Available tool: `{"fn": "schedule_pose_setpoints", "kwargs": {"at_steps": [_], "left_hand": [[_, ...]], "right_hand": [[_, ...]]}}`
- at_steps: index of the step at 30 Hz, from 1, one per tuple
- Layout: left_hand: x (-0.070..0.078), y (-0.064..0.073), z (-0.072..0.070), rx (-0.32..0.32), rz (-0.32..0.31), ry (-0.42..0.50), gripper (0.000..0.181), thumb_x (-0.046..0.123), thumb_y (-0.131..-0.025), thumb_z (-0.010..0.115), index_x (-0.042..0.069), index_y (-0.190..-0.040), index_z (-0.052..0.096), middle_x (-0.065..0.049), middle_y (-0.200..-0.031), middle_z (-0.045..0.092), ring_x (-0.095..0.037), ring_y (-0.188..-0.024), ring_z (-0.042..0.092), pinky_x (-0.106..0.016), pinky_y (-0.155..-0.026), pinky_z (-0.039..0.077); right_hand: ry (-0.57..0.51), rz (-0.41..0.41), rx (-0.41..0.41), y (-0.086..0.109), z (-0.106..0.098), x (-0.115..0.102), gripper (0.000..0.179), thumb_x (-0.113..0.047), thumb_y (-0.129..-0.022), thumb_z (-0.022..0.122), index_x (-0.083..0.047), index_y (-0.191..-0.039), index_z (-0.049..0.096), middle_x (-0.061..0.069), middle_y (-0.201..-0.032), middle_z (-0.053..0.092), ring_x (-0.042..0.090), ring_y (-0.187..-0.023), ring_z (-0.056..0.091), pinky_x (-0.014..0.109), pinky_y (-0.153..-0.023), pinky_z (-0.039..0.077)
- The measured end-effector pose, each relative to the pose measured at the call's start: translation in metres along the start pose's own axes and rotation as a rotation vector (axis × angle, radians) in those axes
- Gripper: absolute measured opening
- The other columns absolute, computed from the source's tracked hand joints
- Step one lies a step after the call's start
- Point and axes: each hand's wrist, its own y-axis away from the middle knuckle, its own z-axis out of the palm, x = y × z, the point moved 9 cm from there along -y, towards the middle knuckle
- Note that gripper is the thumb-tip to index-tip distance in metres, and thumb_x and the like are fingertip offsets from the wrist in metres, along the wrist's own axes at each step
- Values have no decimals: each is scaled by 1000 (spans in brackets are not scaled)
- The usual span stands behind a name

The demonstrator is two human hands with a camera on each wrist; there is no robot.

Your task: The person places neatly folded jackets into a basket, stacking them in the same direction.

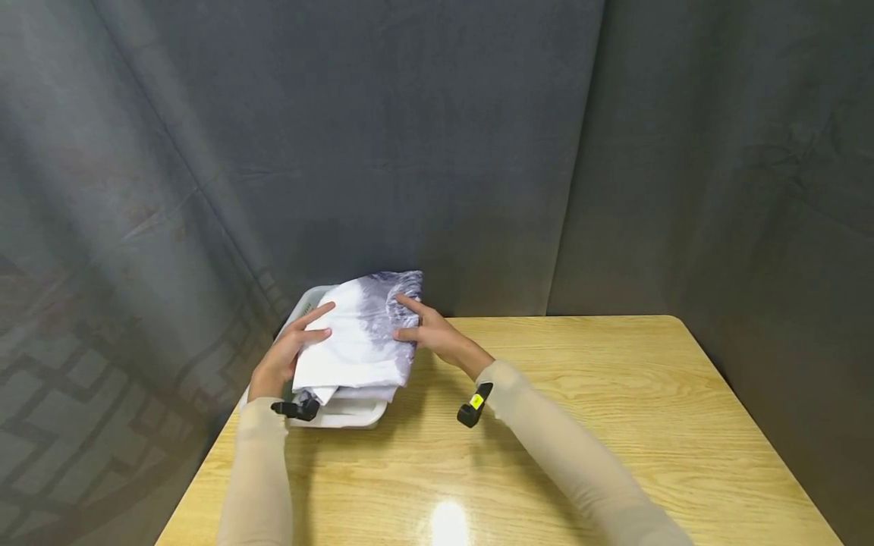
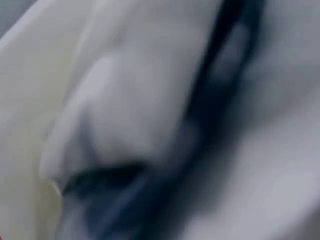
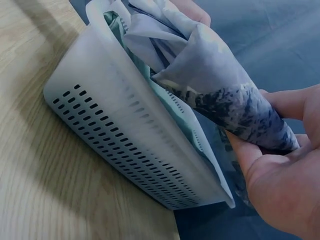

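A folded cloth (image 1: 358, 330), white with a grey-blue printed side, is held over a white plastic basket (image 1: 351, 415). My left hand (image 1: 283, 356) grips its left edge, thumb and index finger lying on top. At the opposite edge my right hand (image 1: 437, 337) holds the printed side; in the right wrist view its thumb and fingers pinch the cloth (image 3: 225, 85) from both faces. The basket (image 3: 120, 130) has rows of slots in its wall. Blurred fabric (image 2: 135, 100) fills the left wrist view, hiding the left hand there.
A green cloth (image 3: 175, 110) lies inside the basket along its rim. The basket stands at the back left of a wooden table (image 1: 580, 394), close to its left edge. Grey curtains (image 1: 423, 152) hang behind and at both sides.
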Motion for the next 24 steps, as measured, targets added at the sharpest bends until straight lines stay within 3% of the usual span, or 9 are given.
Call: {"fn": "schedule_pose_setpoints", "kwargs": {"at_steps": [1,4,5,7,10,17,20,22,24], "left_hand": [[-1,1,-2,12,-5,1,65,21,-108,63,30,-167,38,18,-127,57,-6,-59,57,-24,-59,54],[-1,5,-7,37,-10,-16,65,22,-108,63,29,-167,38,9,-155,46,-5,-59,58,-23,-59,54],[-1,6,-9,43,-9,-22,64,21,-108,62,29,-167,38,8,-165,34,-5,-60,58,-23,-61,55],[-1,8,-13,57,-5,-28,64,20,-108,62,28,-167,38,-5,-175,24,-5,-68,63,-23,-65,57],[-1,10,-18,77,2,-49,65,19,-108,63,26,-168,37,-7,-180,12,-3,-84,65,-23,-72,58],[-4,13,-30,120,-23,-64,67,16,-107,64,25,-168,37,-6,-179,17,-9,-104,64,-25,-79,60],[-3,15,-34,141,-23,-123,68,16,-107,64,24,-168,37,-4,-180,14,-20,-143,46,-34,-102,55],[-2,17,-36,151,-16,-153,68,15,-106,64,21,-168,36,-3,-181,12,-26,-161,21,-47,-123,39],[-1,19,-38,161,-8,-157,68,12,-106,64,18,-168,37,-4,-181,12,-31,-167,3,-60,-130,21]], "right_hand": [[-6,1,-4,-1,2,1,81,-10,-100,71,-30,-169,34,11,-178,16,30,-145,46,48,-106,55],[-28,3,-13,-4,9,3,81,-8,-100,70,-29,-169,33,13,-178,16,30,-137,55,47,-105,57],[-30,2,-14,-6,11,3,81,-7,-101,70,-28,-169,33,13,-178,16,29,-135,57,47,-105,57],[-38,-1,-16,-7,15,3,80,-6,-101,69,-27,-169,32,14,-178,17,30,-133,59,47,-105,57],[-38,-6,-18,-9,21,3,80,-5,-101,69,-26,-169,32,14,-178,16,32,-138,56,50,-108,56],[-28,-12,-11,-14,32,2,80,-6,-100,69,-25,-169,33,12,-178,18,37,-150,45,55,-111,53],[-25,-5,-10,-17,36,3,81,-5,-99,70,-25,-169,34,14,-177,20,35,-147,47,50,-108,55],[-15,-1,-8,-19,38,5,81,-4,-98,70,-25,-169,34,14,-177,21,33,-146,47,47,-107,55],[-11,3,-4,-20,40,6,81,-4,-98,70,-24,-168,35,16,-176,22,32,-147,45,47,-108,55]]}}
